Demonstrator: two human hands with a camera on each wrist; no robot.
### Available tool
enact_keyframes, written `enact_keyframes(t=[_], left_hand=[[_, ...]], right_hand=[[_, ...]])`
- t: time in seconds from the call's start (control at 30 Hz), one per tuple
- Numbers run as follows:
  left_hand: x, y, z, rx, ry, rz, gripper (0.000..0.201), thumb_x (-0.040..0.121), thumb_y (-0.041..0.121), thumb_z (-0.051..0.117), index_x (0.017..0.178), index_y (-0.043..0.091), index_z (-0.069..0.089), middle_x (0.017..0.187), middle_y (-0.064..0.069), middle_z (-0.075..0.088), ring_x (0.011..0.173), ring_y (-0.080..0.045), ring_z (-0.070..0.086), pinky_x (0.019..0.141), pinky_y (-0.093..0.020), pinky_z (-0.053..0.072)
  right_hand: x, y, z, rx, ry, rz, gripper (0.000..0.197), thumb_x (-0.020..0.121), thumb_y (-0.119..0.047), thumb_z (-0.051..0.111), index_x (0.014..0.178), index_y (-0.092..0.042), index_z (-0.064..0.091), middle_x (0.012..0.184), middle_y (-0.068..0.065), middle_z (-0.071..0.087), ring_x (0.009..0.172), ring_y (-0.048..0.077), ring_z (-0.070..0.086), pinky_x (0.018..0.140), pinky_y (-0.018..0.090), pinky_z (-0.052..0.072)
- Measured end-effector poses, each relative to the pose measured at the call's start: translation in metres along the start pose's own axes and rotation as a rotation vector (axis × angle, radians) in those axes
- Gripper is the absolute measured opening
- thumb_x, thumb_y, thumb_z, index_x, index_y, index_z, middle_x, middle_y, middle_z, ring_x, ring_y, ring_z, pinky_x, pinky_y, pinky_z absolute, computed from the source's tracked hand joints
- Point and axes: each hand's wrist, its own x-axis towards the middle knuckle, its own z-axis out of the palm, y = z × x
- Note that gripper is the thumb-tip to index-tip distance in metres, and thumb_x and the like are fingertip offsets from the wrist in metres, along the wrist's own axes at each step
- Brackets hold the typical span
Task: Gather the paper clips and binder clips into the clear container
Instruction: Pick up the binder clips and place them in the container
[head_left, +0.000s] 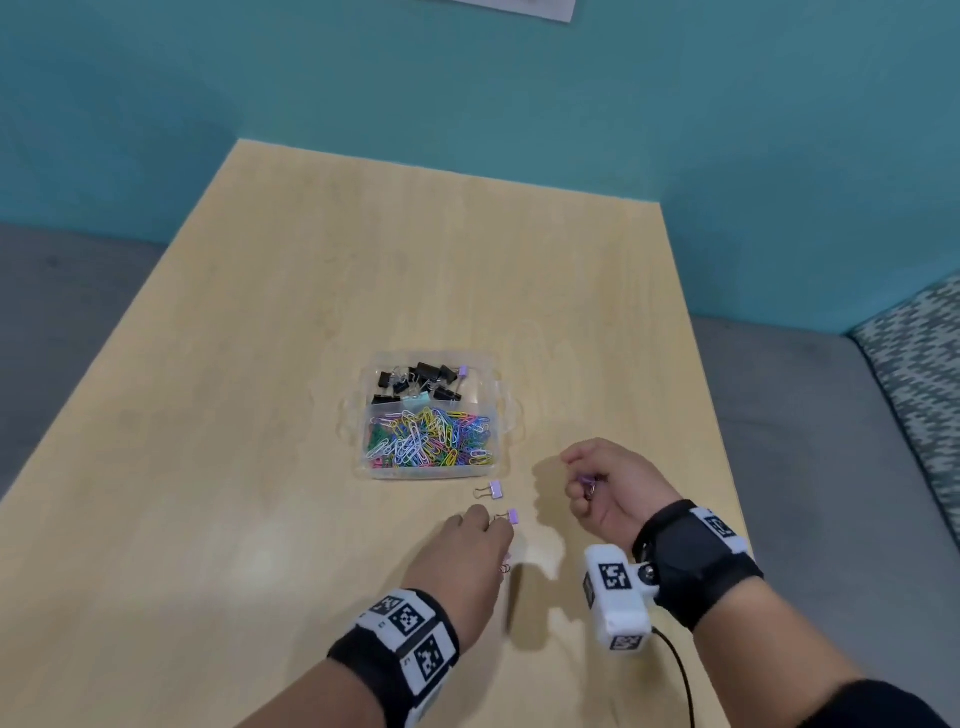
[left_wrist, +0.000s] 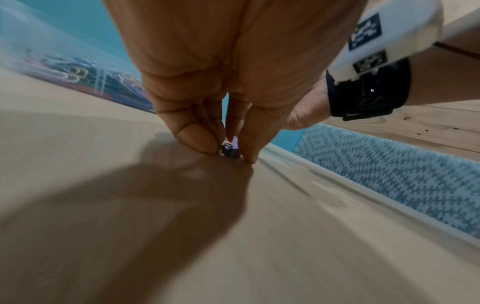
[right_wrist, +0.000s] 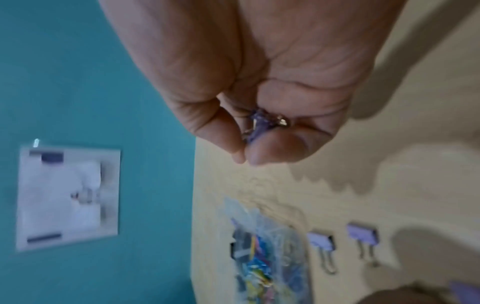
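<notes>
The clear container (head_left: 511, 421) stands mid-table, with black binder clips in its far section and coloured paper clips (head_left: 431, 436) in the near one. Two purple binder clips lie just in front of it: one (head_left: 496, 488) free, the nearer one (head_left: 511, 516) with my left hand (head_left: 491, 522) at its wire handles. In the left wrist view my fingertips (left_wrist: 197, 142) touch the table and pinch that clip (left_wrist: 231, 149). My right hand (head_left: 576, 483) hovers to the right, fingers curled round another purple binder clip (right_wrist: 262, 123). A bit of wire (head_left: 505, 566) peeks from under my left palm.
The wooden table (head_left: 311, 312) runs to a teal wall behind. Its right edge lies close to my right wrist, with a patterned cushion (head_left: 914, 374) beyond. A paper sheet (right_wrist: 67, 197) hangs on the wall. A black cable (head_left: 680, 670) trails from the right wrist camera.
</notes>
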Motion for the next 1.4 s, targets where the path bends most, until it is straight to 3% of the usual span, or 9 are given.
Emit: enact_keyframes(t=[0.2,0.33,0.57,0.67,0.8,1.0,1.1,1.2,1.4], left_hand=[[-0.011,-0.009,-0.001,-0.02,-0.002,-0.031,0.027,0.084,0.007,0.043,0.105,0.024,0.044,0.107,-0.001,0.045,0.096,-0.024,0.048,0.073,-0.03,0.033],[-0.025,-0.012,-0.004,0.088,-0.049,-0.055,0.034,0.082,0.005,0.046,0.113,0.02,0.041,0.112,-0.004,0.046,0.097,-0.027,0.046,0.066,-0.034,0.031],[-0.04,-0.016,-0.008,0.119,-0.042,-0.067,0.044,0.077,-0.002,0.045,0.117,0.016,0.042,0.118,-0.008,0.041,0.106,-0.029,0.036,0.071,-0.037,0.04],[-0.039,-0.014,-0.006,0.112,-0.057,-0.06,0.038,0.072,-0.007,0.041,0.104,0.012,0.048,0.113,-0.009,0.042,0.101,-0.028,0.036,0.07,-0.038,0.042],[-0.036,-0.014,-0.001,0.125,-0.034,-0.035,0.037,0.073,-0.008,0.041,0.102,0.012,0.052,0.109,-0.008,0.041,0.095,-0.028,0.037,0.073,-0.036,0.042],[-0.03,-0.022,0.003,-0.011,0.061,-0.124,0.033,0.07,-0.008,0.04,0.089,0.018,0.043,0.103,-0.002,0.038,0.08,-0.019,0.028,0.066,-0.032,0.033],[-0.026,-0.023,0.0,-0.188,0.114,-0.232,0.026,0.07,-0.004,0.043,0.08,0.02,0.042,0.089,0.003,0.039,0.078,-0.019,0.037,0.063,-0.03,0.027],[-0.023,-0.023,0.001,-0.66,0.209,-0.455,0.023,0.071,-0.004,0.045,0.073,0.017,0.055,0.075,0.004,0.055,0.07,-0.021,0.053,0.061,-0.029,0.041],[-0.017,-0.004,-0.008,-1.523,0.177,-0.687,0.029,0.073,-0.016,0.035,0.074,0.004,0.055,0.061,-0.01,0.046,0.05,-0.021,0.047,0.062,-0.036,0.052]], right_hand=[[0.0,-0.018,0.029,0.288,0.005,0.011,0.003,0.089,0.001,0.055,0.088,0.002,0.057,0.074,0.015,0.055,0.052,0.022,0.06,0.049,0.027,0.054],[0.001,-0.042,0.071,0.249,0.0,-0.035,0.016,0.091,0.002,0.054,0.107,0.005,0.056,0.086,0.019,0.054,0.079,0.032,0.063,0.065,0.04,0.061],[0.017,-0.071,0.123,0.101,-0.101,-0.049,0.04,0.095,-0.017,0.057,0.129,0.001,0.046,0.12,0.018,0.051,0.086,0.025,0.055,0.096,0.046,0.049],[0.013,-0.072,0.128,-0.017,-0.127,-0.083,0.046,0.096,-0.023,0.057,0.135,-0.004,0.042,0.131,0.021,0.042,0.119,0.038,0.049,0.089,0.043,0.051],[-0.001,-0.059,0.109,-0.332,0.002,-0.302,0.006,0.093,-0.009,0.053,0.096,-0.01,0.058,0.106,0.018,0.059,0.087,0.029,0.064,0.079,0.042,0.057],[-0.019,0.001,0.052,-1.133,0.039,-0.337,0.009,0.08,-0.015,0.054,0.08,-0.022,0.059,0.074,-0.001,0.064,0.062,0.019,0.058,0.061,0.031,0.049],[-0.018,0.029,0.037,-1.439,-0.009,-0.383,0.01,0.081,-0.02,0.058,0.089,-0.023,0.055,0.082,-0.006,0.055,0.071,0.015,0.054,0.062,0.028,0.044],[-0.012,0.044,0.035,-1.511,-0.01,-0.481,0.01,0.085,-0.026,0.059,0.09,-0.021,0.052,0.089,-0.003,0.05,0.073,0.018,0.053,0.061,0.029,0.041],[-0.006,0.052,0.038,-1.507,0.025,-0.546,0.009,0.086,-0.017,0.056,0.083,-0.016,0.047,0.09,0.001,0.047,0.069,0.021,0.049,0.06,0.032,0.039]])
